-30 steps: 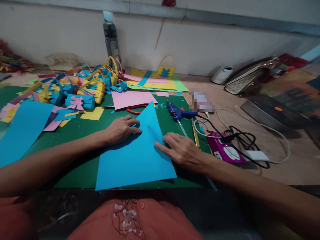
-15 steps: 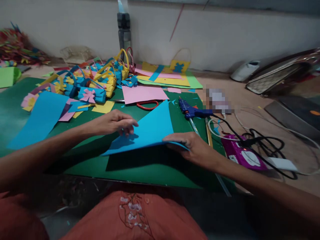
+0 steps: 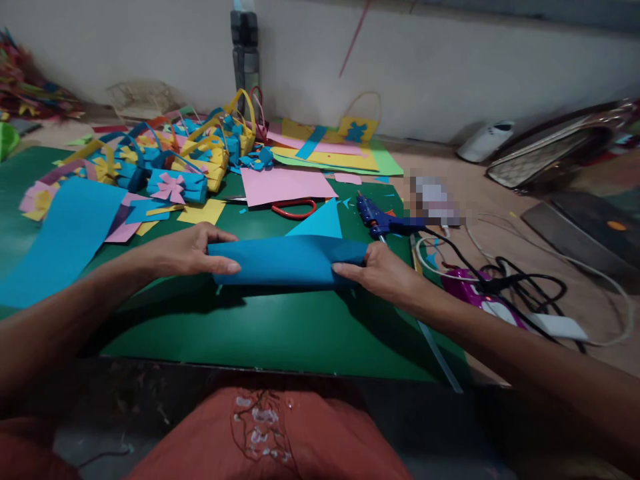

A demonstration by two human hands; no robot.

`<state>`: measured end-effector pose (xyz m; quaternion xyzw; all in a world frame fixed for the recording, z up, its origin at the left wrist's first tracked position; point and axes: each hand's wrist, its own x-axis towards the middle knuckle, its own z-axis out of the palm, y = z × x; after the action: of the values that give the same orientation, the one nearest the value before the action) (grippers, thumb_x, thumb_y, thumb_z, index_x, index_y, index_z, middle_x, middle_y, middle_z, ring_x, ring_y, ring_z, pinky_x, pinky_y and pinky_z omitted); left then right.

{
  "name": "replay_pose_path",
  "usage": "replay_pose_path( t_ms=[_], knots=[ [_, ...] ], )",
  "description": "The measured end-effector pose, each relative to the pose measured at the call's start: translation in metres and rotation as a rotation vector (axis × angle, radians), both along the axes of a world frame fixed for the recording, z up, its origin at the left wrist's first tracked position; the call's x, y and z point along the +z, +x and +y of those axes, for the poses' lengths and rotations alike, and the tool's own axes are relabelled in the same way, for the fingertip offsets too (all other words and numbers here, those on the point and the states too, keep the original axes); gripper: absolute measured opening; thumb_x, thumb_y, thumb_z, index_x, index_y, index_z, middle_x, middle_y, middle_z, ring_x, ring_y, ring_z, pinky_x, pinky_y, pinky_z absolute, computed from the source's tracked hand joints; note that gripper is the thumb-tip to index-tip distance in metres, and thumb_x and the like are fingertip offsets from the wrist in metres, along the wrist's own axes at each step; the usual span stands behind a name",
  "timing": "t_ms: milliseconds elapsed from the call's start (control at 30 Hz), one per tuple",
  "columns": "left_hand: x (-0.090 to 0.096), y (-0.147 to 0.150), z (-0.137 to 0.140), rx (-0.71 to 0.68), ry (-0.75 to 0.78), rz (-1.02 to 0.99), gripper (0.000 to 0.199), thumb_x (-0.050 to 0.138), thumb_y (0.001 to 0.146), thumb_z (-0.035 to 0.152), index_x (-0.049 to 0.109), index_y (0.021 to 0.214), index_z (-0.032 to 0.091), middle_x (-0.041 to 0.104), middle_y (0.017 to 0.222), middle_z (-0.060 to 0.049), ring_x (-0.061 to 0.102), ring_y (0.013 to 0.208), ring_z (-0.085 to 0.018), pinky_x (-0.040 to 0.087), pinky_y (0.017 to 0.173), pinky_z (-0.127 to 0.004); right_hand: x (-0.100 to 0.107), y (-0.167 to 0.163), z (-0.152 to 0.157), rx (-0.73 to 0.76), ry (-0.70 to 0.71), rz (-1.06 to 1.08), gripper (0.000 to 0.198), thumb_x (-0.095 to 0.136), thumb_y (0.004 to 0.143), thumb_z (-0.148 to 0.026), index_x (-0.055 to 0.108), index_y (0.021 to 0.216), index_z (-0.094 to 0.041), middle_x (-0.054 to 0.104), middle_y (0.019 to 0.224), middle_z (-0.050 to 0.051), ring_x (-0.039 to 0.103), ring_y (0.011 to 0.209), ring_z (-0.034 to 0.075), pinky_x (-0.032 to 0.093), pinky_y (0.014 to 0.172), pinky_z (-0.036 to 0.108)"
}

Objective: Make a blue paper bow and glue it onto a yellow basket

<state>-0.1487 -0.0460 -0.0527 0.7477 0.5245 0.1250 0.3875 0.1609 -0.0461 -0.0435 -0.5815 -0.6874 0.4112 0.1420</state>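
Observation:
A sheet of blue paper (image 3: 287, 261) is held between both hands above a green board (image 3: 280, 333). Its near edge is curled over toward the far side, and a pointed far corner shows behind the fold. My left hand (image 3: 200, 253) pinches the left end, thumb on the near face. At the right end my right hand (image 3: 377, 270) grips the paper the same way; its other fingers are mostly hidden behind the sheet. Beyond the paper lie red-handled scissors (image 3: 295, 210), partly under a pink sheet (image 3: 285, 185).
A blue glue gun (image 3: 377, 217) lies right of the paper, its cord running to a purple power strip (image 3: 457, 283). Small paper baskets (image 3: 177, 187) crowd the back left. Another blue sheet (image 3: 65, 233) lies at left, and stacked coloured sheets (image 3: 340, 157) at the back.
My left hand has moved from above the sheet to grip its left end. The near edge of the blue paper has been lifted and curled over, with my right hand still holding the right end.

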Motion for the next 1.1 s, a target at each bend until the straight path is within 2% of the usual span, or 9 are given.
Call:
replay_pose_path(
  t_ms=[67, 133, 400, 500, 600, 667, 833, 933, 1100],
  knots=[
    [0.000, 0.009, -0.003, 0.054, -0.103, -0.059, 0.036, 0.063, 0.069, 0.051, 0.065, 0.067, 0.016, 0.063, 0.061, -0.003, 0.054, 0.052, -0.014, 0.041, 0.046, -0.021, 0.000, 0.000, 0.001, -0.006, -0.014, -0.024, 0.038, 0.057, 0.063, -0.038, 0.025, 0.046, -0.023, 0.026, 0.043, -0.008, 0.023, 0.042, 0.006, 0.017, 0.042, 0.024],
    [-0.002, 0.017, -0.005, 0.112, -0.148, -0.125, 0.031, 0.063, 0.071, 0.046, 0.062, 0.063, 0.016, 0.061, 0.058, -0.002, 0.050, 0.049, -0.012, 0.039, 0.045, -0.021, -0.001, 0.001, 0.002, -0.016, -0.028, -0.040, 0.039, 0.059, 0.061, -0.038, 0.026, 0.047, -0.023, 0.027, 0.044, -0.008, 0.024, 0.042, 0.006, 0.018, 0.043, 0.025],
    [-0.017, 0.031, -0.007, 0.235, 0.074, -0.112, 0.031, 0.061, 0.072, 0.040, 0.049, 0.057, 0.016, 0.041, 0.049, 0.006, 0.033, 0.043, -0.006, 0.024, 0.039, -0.018, -0.010, 0.011, 0.003, 0.025, 0.063, -0.155, 0.032, 0.061, 0.062, -0.039, 0.038, 0.050, -0.021, 0.038, 0.049, -0.005, 0.035, 0.046, 0.009, 0.023, 0.045, 0.025],
    [-0.018, 0.032, -0.006, 0.247, 0.085, -0.118, 0.025, 0.062, 0.071, 0.039, 0.059, 0.073, 0.015, 0.042, 0.053, 0.006, 0.034, 0.045, -0.007, 0.026, 0.040, -0.018, -0.012, 0.012, 0.003, 0.059, 0.153, -0.223, 0.035, 0.061, 0.065, -0.038, 0.034, 0.049, -0.022, 0.036, 0.049, -0.005, 0.034, 0.047, 0.009, 0.021, 0.046, 0.026],
    [-0.014, 0.028, -0.005, 0.235, 0.063, -0.112, 0.049, 0.066, 0.069, 0.041, 0.060, 0.109, 0.013, 0.043, 0.055, 0.006, 0.037, 0.047, -0.009, 0.027, 0.042, -0.019, -0.012, 0.011, 0.004, 0.079, 0.247, -0.296, 0.039, 0.062, 0.066, -0.036, 0.029, 0.049, -0.022, 0.032, 0.049, -0.006, 0.031, 0.047, 0.009, 0.020, 0.046, 0.026],
    [-0.009, 0.024, -0.005, 0.213, 0.054, -0.076, 0.062, 0.069, 0.067, 0.040, 0.055, 0.122, 0.013, 0.039, 0.053, 0.007, 0.038, 0.047, -0.010, 0.026, 0.043, -0.020, -0.011, 0.009, 0.003, 0.098, 0.283, -0.322, 0.041, 0.062, 0.066, -0.036, 0.028, 0.049, -0.022, 0.032, 0.048, -0.006, 0.031, 0.047, 0.009, 0.020, 0.047, 0.027],
    [-0.001, 0.017, -0.006, 0.153, -0.041, -0.051, 0.076, 0.071, 0.066, 0.035, 0.044, 0.134, 0.016, 0.041, 0.052, 0.008, 0.043, 0.047, -0.010, 0.029, 0.046, -0.020, -0.011, 0.007, 0.003, 0.114, 0.331, -0.346, 0.043, 0.062, 0.066, -0.036, 0.025, 0.048, -0.023, 0.029, 0.047, -0.006, 0.029, 0.045, 0.009, 0.020, 0.047, 0.027],
    [-0.002, 0.019, -0.007, 0.180, -0.052, -0.063, 0.077, 0.071, 0.065, 0.028, 0.043, 0.135, 0.013, 0.040, 0.050, 0.009, 0.039, 0.046, -0.009, 0.028, 0.045, -0.020, -0.011, 0.008, 0.004, 0.102, 0.327, -0.338, 0.041, 0.061, 0.065, -0.037, 0.027, 0.048, -0.023, 0.031, 0.047, -0.005, 0.031, 0.045, 0.010, 0.020, 0.046, 0.027],
    [-0.010, 0.025, -0.011, 0.230, 0.005, -0.109, 0.072, 0.069, 0.067, 0.023, 0.045, 0.134, 0.012, 0.035, 0.050, 0.010, 0.030, 0.045, -0.007, 0.024, 0.043, -0.019, -0.008, 0.010, 0.002, 0.112, 0.201, -0.173, 0.027, 0.056, 0.067, -0.041, 0.042, 0.054, -0.021, 0.047, 0.055, -0.002, 0.042, 0.051, 0.013, 0.029, 0.049, 0.026]
  ],
)
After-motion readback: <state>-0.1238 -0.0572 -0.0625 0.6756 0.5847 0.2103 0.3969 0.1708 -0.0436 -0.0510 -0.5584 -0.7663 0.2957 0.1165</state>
